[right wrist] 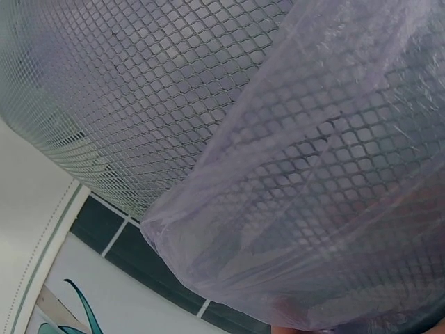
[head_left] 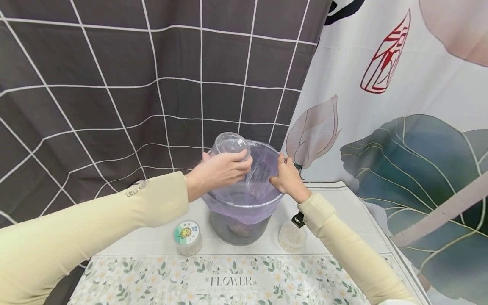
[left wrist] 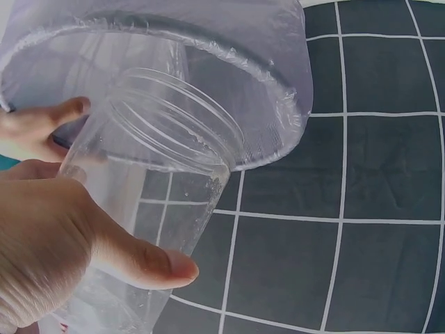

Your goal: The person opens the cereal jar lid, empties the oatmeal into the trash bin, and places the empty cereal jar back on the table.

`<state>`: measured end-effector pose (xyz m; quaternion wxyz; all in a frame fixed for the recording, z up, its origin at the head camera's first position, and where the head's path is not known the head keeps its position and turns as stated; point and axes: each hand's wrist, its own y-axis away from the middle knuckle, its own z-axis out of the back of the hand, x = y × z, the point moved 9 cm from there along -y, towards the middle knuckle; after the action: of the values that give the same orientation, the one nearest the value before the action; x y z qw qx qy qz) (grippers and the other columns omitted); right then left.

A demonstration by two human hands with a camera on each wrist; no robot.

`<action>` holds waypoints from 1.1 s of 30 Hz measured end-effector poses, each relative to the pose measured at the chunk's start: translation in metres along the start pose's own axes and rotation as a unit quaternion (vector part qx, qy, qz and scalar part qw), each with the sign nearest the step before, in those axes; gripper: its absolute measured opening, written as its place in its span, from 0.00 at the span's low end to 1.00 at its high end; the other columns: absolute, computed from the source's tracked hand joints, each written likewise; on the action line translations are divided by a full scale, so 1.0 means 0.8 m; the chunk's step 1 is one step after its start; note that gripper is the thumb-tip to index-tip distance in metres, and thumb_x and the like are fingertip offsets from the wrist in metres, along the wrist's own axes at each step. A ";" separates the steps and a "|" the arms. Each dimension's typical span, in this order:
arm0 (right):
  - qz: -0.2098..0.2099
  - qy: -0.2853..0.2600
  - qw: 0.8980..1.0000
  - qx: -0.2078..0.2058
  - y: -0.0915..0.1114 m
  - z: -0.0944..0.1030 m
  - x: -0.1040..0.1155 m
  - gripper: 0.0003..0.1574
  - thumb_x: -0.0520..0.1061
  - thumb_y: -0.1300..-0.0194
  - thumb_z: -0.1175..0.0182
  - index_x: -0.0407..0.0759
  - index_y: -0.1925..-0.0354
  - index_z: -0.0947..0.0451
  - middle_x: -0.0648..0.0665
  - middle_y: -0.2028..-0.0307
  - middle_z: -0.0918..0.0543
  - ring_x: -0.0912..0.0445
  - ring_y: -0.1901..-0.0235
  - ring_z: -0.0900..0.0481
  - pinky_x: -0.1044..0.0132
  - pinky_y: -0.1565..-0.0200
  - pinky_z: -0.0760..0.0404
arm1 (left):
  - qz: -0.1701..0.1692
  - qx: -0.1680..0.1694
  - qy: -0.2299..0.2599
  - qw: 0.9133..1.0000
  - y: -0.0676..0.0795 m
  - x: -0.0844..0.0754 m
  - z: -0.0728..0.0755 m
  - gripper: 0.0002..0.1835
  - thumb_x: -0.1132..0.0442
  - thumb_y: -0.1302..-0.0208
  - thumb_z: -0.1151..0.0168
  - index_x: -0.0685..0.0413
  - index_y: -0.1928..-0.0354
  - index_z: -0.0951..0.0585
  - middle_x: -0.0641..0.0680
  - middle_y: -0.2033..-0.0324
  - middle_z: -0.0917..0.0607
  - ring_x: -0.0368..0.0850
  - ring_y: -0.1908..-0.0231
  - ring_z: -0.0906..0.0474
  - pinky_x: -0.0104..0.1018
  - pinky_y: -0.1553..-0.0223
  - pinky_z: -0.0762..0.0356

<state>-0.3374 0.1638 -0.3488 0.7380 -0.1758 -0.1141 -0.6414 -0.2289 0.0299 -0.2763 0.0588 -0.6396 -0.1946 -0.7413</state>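
Note:
My left hand [head_left: 223, 169] holds a clear plastic jar [left wrist: 132, 209], tipped with its open mouth toward a dark mesh bin [head_left: 240, 233]. Inside the jar, whitish residue clings near the neck in the left wrist view. A thin purple bag [head_left: 244, 214] lines the bin and folds down over its rim. On the bin's right side, my right hand [head_left: 288, 176] grips the lined rim, thumb on the inner side. The bag-covered mesh [right wrist: 292, 174] fills most of the right wrist view, where only bits of fingers show at the bottom edge.
A round tub [head_left: 187, 239] with a green and white label on its lid stands left of the bin. Another clear tub [head_left: 292, 237] with pale contents sits under my right wrist. A floral mat [head_left: 228, 292] covers the table front; a grid-patterned curtain [head_left: 171, 97] hangs behind.

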 end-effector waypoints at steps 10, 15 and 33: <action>-0.001 0.004 1.000 -0.001 0.000 0.001 0.000 0.57 0.45 0.50 0.39 0.23 0.33 0.60 0.21 0.43 0.41 0.30 0.48 0.33 0.42 0.47 0.30 | -0.023 0.001 -0.003 1.000 -0.006 -0.008 0.004 0.54 0.79 0.87 0.24 0.41 0.45 0.29 0.47 0.46 0.29 0.43 0.41 0.42 0.41 0.40 0.46; 0.002 0.004 1.000 -0.002 -0.001 0.000 0.000 0.57 0.45 0.50 0.39 0.23 0.34 0.59 0.21 0.43 0.41 0.31 0.49 0.33 0.41 0.48 0.30 | -0.029 0.006 -0.010 1.000 -0.007 -0.010 0.005 0.54 0.78 0.87 0.23 0.40 0.44 0.29 0.46 0.45 0.30 0.43 0.41 0.42 0.41 0.41 0.46; 0.004 0.005 1.000 -0.008 -0.001 0.000 -0.001 0.57 0.45 0.50 0.39 0.23 0.33 0.59 0.21 0.43 0.41 0.30 0.51 0.31 0.41 0.50 0.29 | -0.036 0.016 -0.019 0.999 -0.012 -0.011 0.007 0.54 0.79 0.86 0.24 0.39 0.46 0.28 0.46 0.46 0.30 0.44 0.41 0.43 0.42 0.41 0.48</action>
<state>-0.3380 0.1646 -0.3493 0.7395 -0.1785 -0.1049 -0.6405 -0.2252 0.0396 -0.2860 0.0384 -0.6452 -0.2300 -0.7276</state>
